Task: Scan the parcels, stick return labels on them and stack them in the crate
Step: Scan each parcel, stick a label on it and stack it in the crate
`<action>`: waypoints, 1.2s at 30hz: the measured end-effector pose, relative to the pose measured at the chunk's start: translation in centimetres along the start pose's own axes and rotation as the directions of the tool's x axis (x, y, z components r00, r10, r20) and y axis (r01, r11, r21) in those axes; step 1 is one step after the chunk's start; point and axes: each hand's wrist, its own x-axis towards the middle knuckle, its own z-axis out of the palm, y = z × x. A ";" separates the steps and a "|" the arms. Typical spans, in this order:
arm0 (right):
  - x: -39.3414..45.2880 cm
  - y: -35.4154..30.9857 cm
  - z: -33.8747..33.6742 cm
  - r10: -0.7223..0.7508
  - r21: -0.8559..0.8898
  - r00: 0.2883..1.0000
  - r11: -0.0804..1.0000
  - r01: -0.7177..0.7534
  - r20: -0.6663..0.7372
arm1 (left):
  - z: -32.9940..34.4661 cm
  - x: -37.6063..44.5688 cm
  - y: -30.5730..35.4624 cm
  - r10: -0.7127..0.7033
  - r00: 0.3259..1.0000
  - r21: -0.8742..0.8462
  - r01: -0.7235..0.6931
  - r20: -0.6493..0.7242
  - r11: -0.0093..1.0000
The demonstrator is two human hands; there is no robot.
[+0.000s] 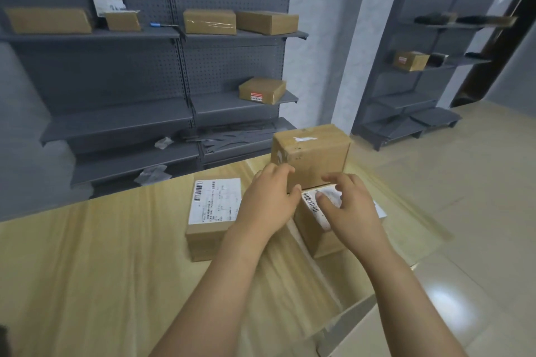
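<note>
Three cardboard parcels sit on the wooden table [87, 255]. The left parcel [208, 238] carries a white barcode label [214, 203] on top. A taller parcel [316, 153] stands at the far edge. Nearest me on the right lies a parcel [324, 238] with a white label [314, 206]. My left hand [266, 200] rests at this parcel's left edge, fingers bent toward the tall parcel. My right hand [351, 206] lies on top of the label, fingertips touching it. No crate or scanner is in view.
Grey metal shelving [121, 124] stands behind the table with several cardboard boxes [262, 91] and crumpled paper scraps [150, 175]. A second shelf unit [429, 66] stands at the right wall. The tiled floor [464, 182] lies to the right of the table edge.
</note>
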 end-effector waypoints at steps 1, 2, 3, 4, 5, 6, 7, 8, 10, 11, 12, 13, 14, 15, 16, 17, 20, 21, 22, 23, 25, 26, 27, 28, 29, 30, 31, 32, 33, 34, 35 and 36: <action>0.4 0.5 -0.3 0.003 -0.003 1.000 1.000 -0.003 0.001 | 0.3 0.5 0.2 -0.009 1.000 0.006 0.009 0.001 1.000; 0.8 1.0 -0.5 0.005 -0.004 1.000 1.000 -0.005 0.002 | 0.6 0.9 0.3 -0.020 1.000 0.012 0.020 0.001 1.000; 1.3 1.4 -0.7 0.003 -0.004 1.000 1.000 -0.003 0.002 | 0.8 1.3 0.4 -0.031 1.000 0.016 0.031 -0.001 0.999; 1.9 1.9 -0.9 -0.004 -0.004 1.000 1.000 0.004 0.004 | 1.0 1.8 0.4 -0.042 0.999 0.022 0.042 -0.010 0.999; 2.5 2.2 -1.0 -0.012 -0.008 1.000 1.000 0.012 0.005 | 1.2 2.3 0.4 -0.051 0.998 0.034 0.052 -0.022 0.998; 3.2 2.6 -1.2 -0.018 -0.014 1.000 1.000 0.018 0.005 | 1.3 2.8 0.4 -0.060 0.998 0.052 0.062 -0.035 0.997; 4.0 3.0 -1.3 -0.020 -0.019 1.000 1.000 0.020 0.004 | 1.4 3.3 0.5 -0.073 0.996 0.068 0.076 -0.048 0.995; 4.9 3.3 -1.4 -0.020 -0.023 1.000 1.000 0.020 0.001 | 1.5 3.9 0.5 -0.091 0.994 0.072 0.096 -0.059 0.993; 6.6 4.0 -1.6 -0.010 -0.023 1.000 1.000 0.010 -0.007 | 1.6 5.0 0.5 -0.164 0.984 0.018 0.165 -0.067 0.986; 7.5 4.3 -1.6 0.003 -0.018 1.000 1.000 -0.003 -0.011 | 1.7 5.5 0.5 -0.215 0.974 -0.034 0.213 -0.066 0.976; 8.3 4.7 -1.5 0.020 -0.011 1.000 1.000 -0.020 -0.016 | 1.7 6.2 0.5 -0.266 0.962 -0.086 0.260 -0.063 0.962; 9.2 5.0 -1.3 0.039 -0.007 0.999 0.999 -0.039 -0.023 | 1.7 6.8 0.4 -0.309 0.949 -0.128 0.300 -0.057 0.945; 10.0 5.3 -1.1 0.061 -0.001 0.998 0.998 -0.061 -0.030 | 1.8 7.4 0.3 -0.347 0.937 -0.158 0.337 -0.043 0.928; 10.8 5.4 -0.9 0.087 0.008 0.996 0.996 -0.086 -0.035 | 1.9 8.1 0.3 -0.382 0.924 -0.179 0.373 -0.021 0.911; 11.6 5.6 -0.7 0.114 0.024 0.993 0.993 -0.113 -0.036 | 1.9 8.6 0.2 -0.418 0.908 -0.193 0.412 0.009 0.891; 12.3 5.7 -0.5 0.141 0.044 0.989 0.989 -0.139 -0.037 | 2.0 9.1 0.1 -0.454 0.890 -0.201 0.453 0.044 0.869; 14.0 6.2 0.2 0.235 0.098 0.971 0.968 -0.230 -0.047 | 2.5 10.0 -0.2 -0.538 0.825 -0.235 0.565 0.173 0.791; 14.4 6.4 0.4 0.262 0.123 0.964 0.959 -0.255 -0.046 | 2.6 10.1 -0.3 -0.551 0.807 -0.260 0.591 0.215 0.764; 14.6 6.5 0.6 0.278 0.139 0.960 0.953 -0.271 -0.039 | 2.8 10.1 -0.4 -0.557 0.794 -0.292 0.608 0.245 0.738; 14.7 6.6 0.7 0.282 0.144 0.959 0.951 -0.275 -0.032 | 2.8 10.1 -0.4 -0.560 0.786 -0.328 0.618 0.261 0.715; 14.8 6.5 0.7 0.275 0.163 0.960 0.951 -0.264 -0.047 | 2.7 10.0 -0.5 -0.574 0.775 -0.398 0.630 0.264 0.667; 14.8 6.2 0.7 0.277 0.191 0.959 0.946 -0.261 -0.060 | 2.5 9.8 -0.6 -0.585 0.769 -0.438 0.633 0.259 0.638; 14.7 5.7 0.6 0.277 0.226 0.958 0.941 -0.254 -0.075 | 2.1 9.6 -0.7 -0.592 0.766 -0.481 0.628 0.248 0.611; 14.5 5.1 0.6 0.269 0.260 0.959 0.936 -0.238 -0.091 | 1.5 9.3 -0.8 -0.594 0.769 -0.520 0.616 0.234 0.592; 14.3 4.3 0.6 0.258 0.294 0.960 0.931 -0.218 -0.107 | 0.7 8.9 -0.9 -0.593 0.776 -0.553 0.598 0.216 0.580; 14.0 3.3 0.7 0.245 0.329 0.962 0.924 -0.195 -0.117 | -0.2 8.5 -0.9 -0.591 0.782 -0.582 0.579 0.197 0.571; 13.7 2.2 0.8 0.232 0.366 0.965 0.914 -0.174 -0.119 | -1.2 8.0 -1.0 -0.592 0.787 -0.604 0.559 0.173 0.568; 13.3 0.9 1.0 0.219 0.405 0.968 0.901 -0.154 -0.119 | -2.4 7.4 -1.0 -0.595 0.791 -0.622 0.539 0.143 0.568; 12.7 -0.3 1.2 0.204 0.438 0.971 0.889 -0.131 -0.124 | -3.6 6.7 -1.1 -0.599 0.793 -0.642 0.516 0.108 0.567; 12.1 -1.6 1.5 0.183 0.462 0.974 0.881 -0.101 -0.137 | -4.8 5.9 -1.1 -0.605 0.793 -0.666 0.488 0.068 0.564; 11.3 -2.8 2.0 0.157 0.476 0.976 0.877 -0.066 -0.153 | -6.0 4.9 -1.3 -0.612 0.790 -0.687 0.461 0.030 0.561; 10.3 -4.0 2.5 0.129 0.488 0.978 0.872 -0.033 -0.166 | -7.2 3.8 -1.6 -0.619 0.785 -0.700 0.439 -0.005 0.563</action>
